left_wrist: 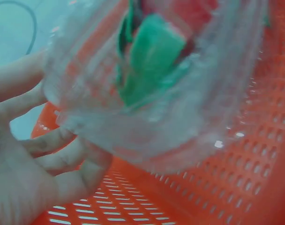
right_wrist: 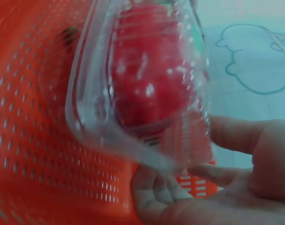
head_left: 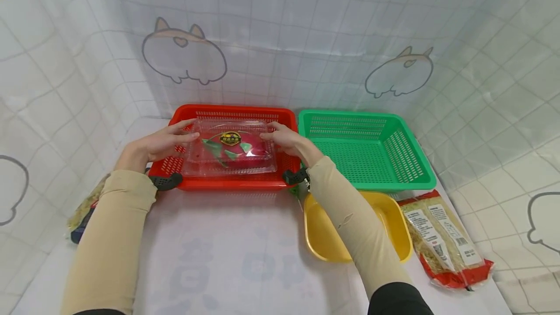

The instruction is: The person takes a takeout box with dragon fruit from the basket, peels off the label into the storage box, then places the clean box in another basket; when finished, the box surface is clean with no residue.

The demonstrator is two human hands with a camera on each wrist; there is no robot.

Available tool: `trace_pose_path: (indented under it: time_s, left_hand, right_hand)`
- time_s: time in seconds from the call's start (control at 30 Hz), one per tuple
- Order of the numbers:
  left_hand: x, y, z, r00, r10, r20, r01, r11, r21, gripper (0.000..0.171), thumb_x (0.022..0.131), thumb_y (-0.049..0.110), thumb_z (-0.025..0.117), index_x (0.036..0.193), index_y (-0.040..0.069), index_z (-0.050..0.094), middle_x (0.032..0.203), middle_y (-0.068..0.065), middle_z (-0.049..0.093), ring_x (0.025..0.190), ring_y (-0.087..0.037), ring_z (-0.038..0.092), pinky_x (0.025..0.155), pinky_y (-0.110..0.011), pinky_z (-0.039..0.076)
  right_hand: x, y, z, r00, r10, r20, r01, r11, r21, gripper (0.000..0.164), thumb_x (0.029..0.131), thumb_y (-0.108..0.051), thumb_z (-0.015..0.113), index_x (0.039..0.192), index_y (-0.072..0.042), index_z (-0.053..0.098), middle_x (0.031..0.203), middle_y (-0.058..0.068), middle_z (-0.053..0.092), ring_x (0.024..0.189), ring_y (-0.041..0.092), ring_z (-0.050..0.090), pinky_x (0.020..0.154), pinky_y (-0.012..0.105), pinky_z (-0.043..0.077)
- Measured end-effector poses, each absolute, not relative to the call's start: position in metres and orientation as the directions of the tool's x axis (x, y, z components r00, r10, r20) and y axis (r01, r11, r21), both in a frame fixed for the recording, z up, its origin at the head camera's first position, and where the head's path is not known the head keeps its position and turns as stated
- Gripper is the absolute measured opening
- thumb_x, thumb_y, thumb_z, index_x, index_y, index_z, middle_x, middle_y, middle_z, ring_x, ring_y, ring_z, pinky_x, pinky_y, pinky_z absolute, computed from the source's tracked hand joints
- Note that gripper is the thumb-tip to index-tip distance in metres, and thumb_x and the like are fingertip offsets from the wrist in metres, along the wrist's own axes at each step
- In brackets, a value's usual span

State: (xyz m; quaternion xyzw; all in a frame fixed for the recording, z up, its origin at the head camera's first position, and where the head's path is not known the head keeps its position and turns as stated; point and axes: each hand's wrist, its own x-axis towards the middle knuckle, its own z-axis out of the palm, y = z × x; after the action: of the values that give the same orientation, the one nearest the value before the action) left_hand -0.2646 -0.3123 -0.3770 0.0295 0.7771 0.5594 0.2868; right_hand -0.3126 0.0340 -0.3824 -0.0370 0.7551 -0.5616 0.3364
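A clear plastic clamshell box (head_left: pixel 192 152) is held over the red basket (head_left: pixel 236 109). Inside it lies a dragon fruit (head_left: pixel 251 152) with green scales, and a black-and-gold label (head_left: pixel 230 138) is on the lid. My left hand (head_left: pixel 164 143) grips the box's left end; the left wrist view shows its fingers reaching beneath the plastic edge. At the opposite end, my right hand (head_left: pixel 286 140) holds the box between thumb and fingers. The right wrist view shows the box (right_wrist: pixel 97 117) tilted in the frame, with the basket's perforated wall (right_wrist: pixel 20 108) close by.
Right of the red basket stands a green basket (head_left: pixel 354 147). A yellow tray (head_left: pixel 325 237) sits in front of it, partly covered by my right sleeve. A red-edged food bag (head_left: pixel 446 239) lies at far right, and another bag (head_left: pixel 87 208) is behind my left forearm.
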Motion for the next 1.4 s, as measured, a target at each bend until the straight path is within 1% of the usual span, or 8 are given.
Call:
trace_pose_path:
  time_s: [0.27, 0.5, 0.8, 1.0, 1.07, 1.17, 1.3, 1.4]
  left_hand:
    - [-0.260, -0.307, -0.363, -0.871, 0.309, -0.383, -0.240, 0.413, 0.878, 0.084, 0.102, 0.040, 0.055, 0.162, 0.020, 0.001, 0.162, -0.027, 0.010, 0.140, -0.050, 0.028, 0.110, -0.065, 0.033]
    - [-0.255, -0.297, -0.350, -0.887, 0.244, -0.391, -0.260, 0.435, 0.862, 0.082, 0.101, 0.040, 0.056, 0.162, 0.015, 0.007, 0.158, -0.027, 0.019, 0.138, -0.047, 0.035, 0.109, -0.061, 0.038]
    - [-0.248, -0.292, -0.344, -0.895, 0.242, -0.374, -0.243, 0.438, 0.866, 0.077, 0.104, 0.036, 0.051, 0.162, 0.015, 0.004, 0.159, -0.029, 0.018, 0.140, -0.047, 0.032, 0.110, -0.063, 0.035]
    - [-0.240, -0.285, -0.339, -0.913, 0.203, -0.353, -0.234, 0.450, 0.862, 0.073, 0.105, 0.036, 0.049, 0.162, 0.017, 0.009, 0.158, -0.026, 0.025, 0.138, -0.040, 0.037, 0.101, -0.045, 0.048]
    - [-0.237, -0.283, -0.337, -0.919, 0.194, -0.344, -0.229, 0.447, 0.865, 0.072, 0.105, 0.036, 0.049, 0.162, 0.018, 0.009, 0.159, -0.025, 0.025, 0.137, -0.038, 0.037, 0.098, -0.040, 0.047]
    - [-0.234, -0.280, -0.335, -0.927, 0.183, -0.327, -0.220, 0.441, 0.870, 0.072, 0.104, 0.038, 0.049, 0.162, 0.020, 0.010, 0.161, -0.025, 0.021, 0.139, -0.038, 0.034, 0.102, -0.045, 0.044]
    - [-0.229, -0.276, -0.333, -0.941, 0.152, -0.303, -0.220, 0.405, 0.887, 0.071, 0.103, 0.040, 0.050, 0.162, 0.024, 0.013, 0.163, -0.022, 0.017, 0.141, -0.038, 0.031, 0.112, -0.058, 0.034]
    - [-0.225, -0.272, -0.332, -0.953, 0.108, -0.282, -0.224, 0.373, 0.900, 0.070, 0.102, 0.042, 0.051, 0.161, 0.025, 0.016, 0.162, -0.019, 0.021, 0.138, -0.035, 0.033, 0.113, -0.057, 0.033]
  right_hand:
    - [-0.308, 0.038, -0.365, -0.765, -0.455, -0.455, 0.301, 0.371, -0.878, 0.068, 0.102, -0.024, 0.057, 0.159, -0.013, 0.021, 0.139, 0.011, 0.050, 0.104, 0.022, 0.056, 0.104, 0.044, 0.048]
    - [-0.298, 0.042, -0.355, -0.776, -0.426, -0.464, 0.327, 0.358, -0.875, 0.069, 0.101, -0.024, 0.059, 0.158, -0.013, 0.023, 0.132, 0.010, 0.055, 0.101, 0.021, 0.059, 0.100, 0.042, 0.051]
    - [-0.286, 0.045, -0.345, -0.806, -0.396, -0.439, 0.304, 0.359, -0.882, 0.069, 0.100, -0.026, 0.061, 0.158, -0.013, 0.025, 0.114, 0.007, 0.060, 0.079, 0.017, 0.056, 0.092, 0.037, 0.054]
    - [-0.276, 0.049, -0.342, -0.819, -0.395, -0.416, 0.276, 0.365, -0.889, 0.072, 0.100, -0.028, 0.061, 0.159, -0.014, 0.022, 0.100, 0.006, 0.059, 0.064, 0.015, 0.050, 0.098, 0.041, 0.053]
    - [-0.273, 0.050, -0.342, -0.825, -0.395, -0.404, 0.266, 0.358, -0.895, 0.072, 0.100, -0.029, 0.060, 0.159, -0.014, 0.022, 0.095, 0.005, 0.058, 0.062, 0.015, 0.048, 0.097, 0.040, 0.052]
    - [-0.269, 0.051, -0.340, -0.840, -0.389, -0.380, 0.255, 0.335, -0.907, 0.071, 0.100, -0.028, 0.060, 0.159, -0.014, 0.023, 0.086, 0.004, 0.057, 0.059, 0.016, 0.045, 0.088, 0.035, 0.054]
    - [-0.264, 0.053, -0.338, -0.859, -0.384, -0.339, 0.234, 0.296, -0.926, 0.069, 0.101, -0.028, 0.060, 0.158, -0.014, 0.024, 0.094, 0.007, 0.062, 0.057, 0.016, 0.048, 0.077, 0.031, 0.053]
    - [-0.261, 0.054, -0.337, -0.867, -0.387, -0.314, 0.220, 0.267, -0.938, 0.067, 0.101, -0.027, 0.060, 0.158, -0.014, 0.027, 0.107, 0.010, 0.064, 0.057, 0.016, 0.050, 0.075, 0.030, 0.053]
